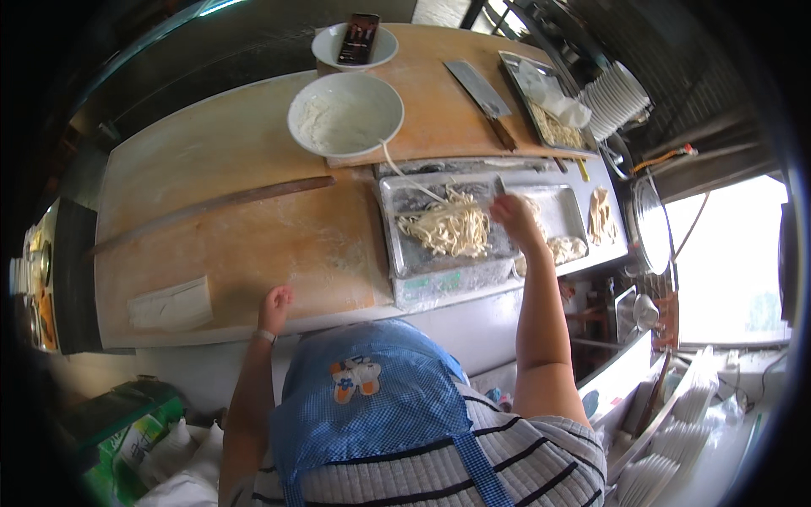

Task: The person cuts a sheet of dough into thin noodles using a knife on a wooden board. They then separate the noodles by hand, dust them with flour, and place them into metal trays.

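My right hand [509, 213] is over the right part of a metal tray [398, 253], beside a heap of cut noodles [453, 225]; its fingers are curled, and whether they grip anything is unclear. My left hand [275, 305] hovers at the near edge of the wooden board [253, 260] with loosely bent fingers, and nothing shows in it. Behind the tray stands a white bowl [345, 117] with flour inside. One long noodle strand [399, 168] runs from the bowl's rim to the heap. A second metal tray [561, 212], holding pale dough or noodles [566, 250], lies to the right.
A wooden rolling pin [253, 192] lies across the board, with a folded white cloth or paper [171, 305] nearer left. At the back are a cleaver [478, 89], a phone [358, 39] in a bowl, and a tray with white wrapping [529, 120]. Stacked plates [614, 100] stand at the right.
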Demonstrator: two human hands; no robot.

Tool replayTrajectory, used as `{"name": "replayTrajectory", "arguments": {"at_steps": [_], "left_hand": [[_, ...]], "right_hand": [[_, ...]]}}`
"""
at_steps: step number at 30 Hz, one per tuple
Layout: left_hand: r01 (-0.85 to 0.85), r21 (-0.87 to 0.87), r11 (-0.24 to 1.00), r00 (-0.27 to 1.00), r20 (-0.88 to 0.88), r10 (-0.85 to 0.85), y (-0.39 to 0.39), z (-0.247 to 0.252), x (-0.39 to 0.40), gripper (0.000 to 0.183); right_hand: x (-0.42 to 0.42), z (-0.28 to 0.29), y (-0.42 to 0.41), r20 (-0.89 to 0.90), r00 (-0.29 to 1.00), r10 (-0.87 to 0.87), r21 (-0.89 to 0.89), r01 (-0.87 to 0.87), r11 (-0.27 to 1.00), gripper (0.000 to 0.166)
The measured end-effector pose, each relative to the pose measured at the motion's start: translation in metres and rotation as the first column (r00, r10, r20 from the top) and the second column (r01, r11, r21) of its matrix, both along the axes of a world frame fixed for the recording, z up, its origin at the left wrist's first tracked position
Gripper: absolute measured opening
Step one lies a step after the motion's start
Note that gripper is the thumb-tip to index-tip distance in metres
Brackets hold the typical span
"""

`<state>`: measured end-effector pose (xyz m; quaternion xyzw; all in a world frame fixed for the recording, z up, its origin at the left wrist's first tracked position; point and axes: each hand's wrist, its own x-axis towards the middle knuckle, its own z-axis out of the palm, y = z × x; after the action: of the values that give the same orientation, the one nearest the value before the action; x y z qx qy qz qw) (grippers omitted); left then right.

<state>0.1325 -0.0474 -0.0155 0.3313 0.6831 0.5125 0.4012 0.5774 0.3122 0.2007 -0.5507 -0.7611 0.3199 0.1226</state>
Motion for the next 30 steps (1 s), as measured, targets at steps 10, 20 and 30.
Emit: {"name": "replayTrajectory", "arguments": {"at_steps": [10,20,30], "left_hand": [[-0.132,-0.183,0.974,0.903,-0.428,0.042,-0.085,0.032,0.010,0.020],[-0.372,-0.329,0.868,0.898,-0.365,0.247,-0.184,0.038,0.050,0.022],[-0.322,-0.275,0.906,0.680,-0.733,0.019,-0.158,0.030,-0.019,0.045]], "right_hand": [[-0.105,0.027,0.070,-0.254,0.944,0.213,0.467,-0.074,0.881,0.023],[-0.042,-0.026,0.194,0.372,0.895,-0.247,0.582,-0.018,0.813,0.048],[-0.038,-0.037,0.120,-0.359,0.929,-0.090,0.324,0.215,0.921,0.029]]}}
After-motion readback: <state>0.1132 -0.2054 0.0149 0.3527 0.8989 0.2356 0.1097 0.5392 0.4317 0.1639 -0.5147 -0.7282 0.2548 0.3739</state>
